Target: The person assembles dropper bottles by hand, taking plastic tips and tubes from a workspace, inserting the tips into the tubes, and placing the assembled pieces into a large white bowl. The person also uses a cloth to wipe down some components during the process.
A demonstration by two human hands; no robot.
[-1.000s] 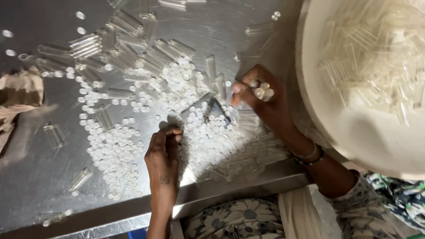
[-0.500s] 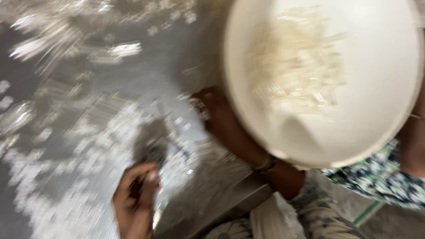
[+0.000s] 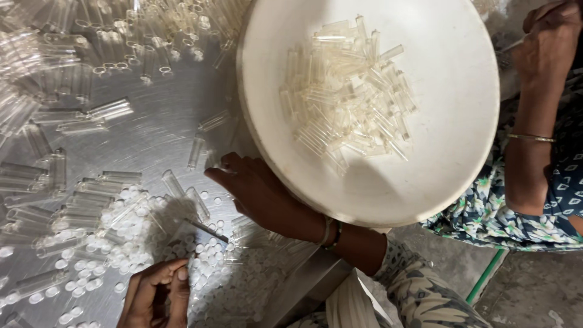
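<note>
Under the white bowl [image 3: 461, 182], right hand [image 3: 261, 194] fingers partly hidden.

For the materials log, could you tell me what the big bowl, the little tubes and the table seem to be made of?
Bowl: probably plastic, matte white, scuffed. Tubes: clear plastic or glass, see-through with glints; I cannot tell which. Table: likely steel, grey with brushed swirl marks and reflections.
</note>
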